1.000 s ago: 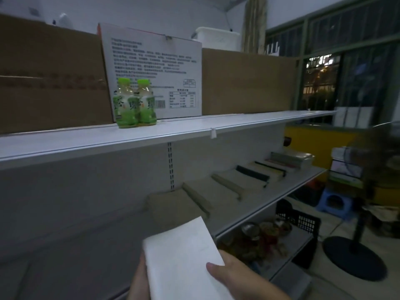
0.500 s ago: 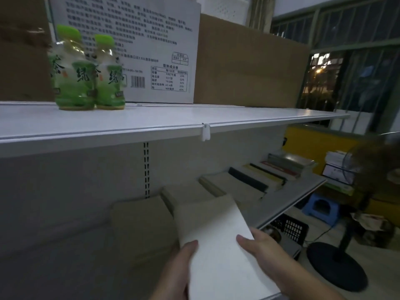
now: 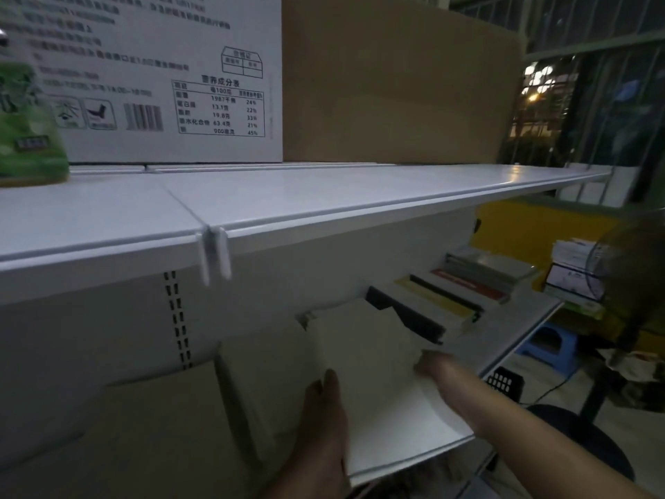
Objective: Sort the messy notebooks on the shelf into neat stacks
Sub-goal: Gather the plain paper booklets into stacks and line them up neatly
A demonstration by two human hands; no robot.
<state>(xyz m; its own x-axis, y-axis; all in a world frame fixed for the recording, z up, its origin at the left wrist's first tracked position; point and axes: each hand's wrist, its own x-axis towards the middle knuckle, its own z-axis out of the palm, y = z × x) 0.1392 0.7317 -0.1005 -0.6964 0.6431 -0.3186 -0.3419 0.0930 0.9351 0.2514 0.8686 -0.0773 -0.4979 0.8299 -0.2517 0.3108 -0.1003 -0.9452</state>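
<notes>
I hold a pale notebook (image 3: 363,351) low over the lower shelf (image 3: 521,329), under the upper shelf. My left hand (image 3: 324,415) grips its left edge and my right hand (image 3: 431,365) grips its right edge. To its left, kraft-covered notebooks (image 3: 259,387) lie overlapping on the shelf, and another brown one (image 3: 151,433) lies further left. To its right, a black-spined notebook (image 3: 406,315), a yellow-edged one (image 3: 442,300) and a red-striped one (image 3: 467,282) overlap in a row. The row ends at a grey stack (image 3: 489,264).
The upper shelf (image 3: 324,203) hangs close above, carrying a printed white carton (image 3: 162,77), a brown box (image 3: 396,84) and a green bottle (image 3: 28,138). On the floor at the right are a standing fan (image 3: 629,282), a blue stool (image 3: 547,343) and a black basket (image 3: 503,383).
I have moved closer and lowered my view. The notebook, held by the right hand alone a second ago, is now in both hands and has gone forward under the upper shelf.
</notes>
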